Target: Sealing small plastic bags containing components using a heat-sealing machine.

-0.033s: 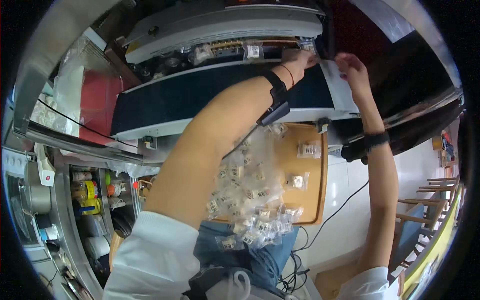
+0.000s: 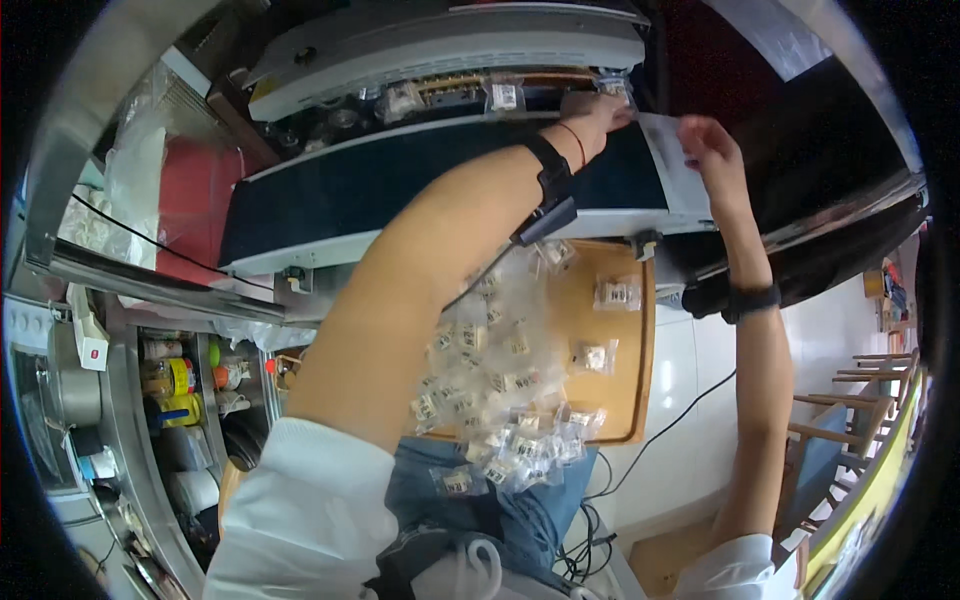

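Note:
My left hand (image 2: 597, 118) pinches a small clear packet (image 2: 612, 88) at the right end of the sealing machine's slot (image 2: 450, 54). My right hand (image 2: 712, 150) hangs with loosely curled, parted fingers beside a pale plate (image 2: 668, 170) at the right end of the dark conveyor belt (image 2: 330, 205); nothing shows in it. Other packets (image 2: 505, 96) sit along the slot. Beneath my forearms, many labelled packets (image 2: 520, 440) lie heaped on a wooden tray (image 2: 600, 262) and over my lap.
A steel shelf unit (image 2: 190, 440) with jars and containers stands at left, beside a red board (image 2: 195, 200) and plastic bags. Black cables (image 2: 690, 405) hang over the white floor (image 2: 680, 470) at right. Wooden chairs (image 2: 840, 430) stand at the far right.
My right hand has shifted slightly downward. My left hand has moved very slightly upward, still at the packet by the slot.

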Motion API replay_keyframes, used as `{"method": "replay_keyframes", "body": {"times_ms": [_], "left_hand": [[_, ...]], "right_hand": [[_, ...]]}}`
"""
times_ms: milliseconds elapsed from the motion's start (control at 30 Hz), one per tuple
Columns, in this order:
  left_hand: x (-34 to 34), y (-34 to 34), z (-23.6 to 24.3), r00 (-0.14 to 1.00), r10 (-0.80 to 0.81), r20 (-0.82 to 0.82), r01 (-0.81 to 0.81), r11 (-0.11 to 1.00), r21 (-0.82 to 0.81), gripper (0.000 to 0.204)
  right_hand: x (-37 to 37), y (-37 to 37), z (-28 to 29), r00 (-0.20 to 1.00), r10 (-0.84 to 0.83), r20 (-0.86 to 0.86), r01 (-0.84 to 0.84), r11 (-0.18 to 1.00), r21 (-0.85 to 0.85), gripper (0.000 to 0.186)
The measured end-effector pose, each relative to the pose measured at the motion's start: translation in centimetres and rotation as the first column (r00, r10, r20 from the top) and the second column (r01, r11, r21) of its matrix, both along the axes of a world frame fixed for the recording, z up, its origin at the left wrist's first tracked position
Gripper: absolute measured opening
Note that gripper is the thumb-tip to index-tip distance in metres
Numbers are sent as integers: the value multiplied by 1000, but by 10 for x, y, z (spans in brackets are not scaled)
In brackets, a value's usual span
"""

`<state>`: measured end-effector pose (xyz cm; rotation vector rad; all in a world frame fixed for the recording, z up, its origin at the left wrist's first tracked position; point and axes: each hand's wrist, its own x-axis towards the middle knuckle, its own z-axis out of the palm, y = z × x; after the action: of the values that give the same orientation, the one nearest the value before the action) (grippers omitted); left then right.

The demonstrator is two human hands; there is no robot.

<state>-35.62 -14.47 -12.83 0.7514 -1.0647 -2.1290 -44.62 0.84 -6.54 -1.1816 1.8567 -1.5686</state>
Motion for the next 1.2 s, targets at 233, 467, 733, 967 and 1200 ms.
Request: {"method": "replay_keyframes", "body": {"times_ms": [233, 467, 733, 967, 1200], "left_hand": [[30, 17, 23, 997, 56, 58, -53, 997, -58, 35], [188, 38, 59, 896, 278, 346, -88, 875, -475, 39], [325, -13, 52, 745, 512, 428, -364, 849, -382, 24], [272, -44, 18, 949, 313, 33, -314, 933, 174, 21], [275, -64, -2, 960, 276, -51, -267, 954, 137, 8]], "right_hand": [[63, 114, -28, 976, 209, 66, -215, 970, 114, 5], [90, 148, -32, 983, 182, -21, -177, 973, 150, 8], [119, 153, -33, 958, 268, 103, -285, 935, 214, 7], [140, 164, -25, 951, 292, 102, -309, 915, 260, 7], [140, 174, -35, 959, 283, 26, -278, 913, 300, 8]]}}
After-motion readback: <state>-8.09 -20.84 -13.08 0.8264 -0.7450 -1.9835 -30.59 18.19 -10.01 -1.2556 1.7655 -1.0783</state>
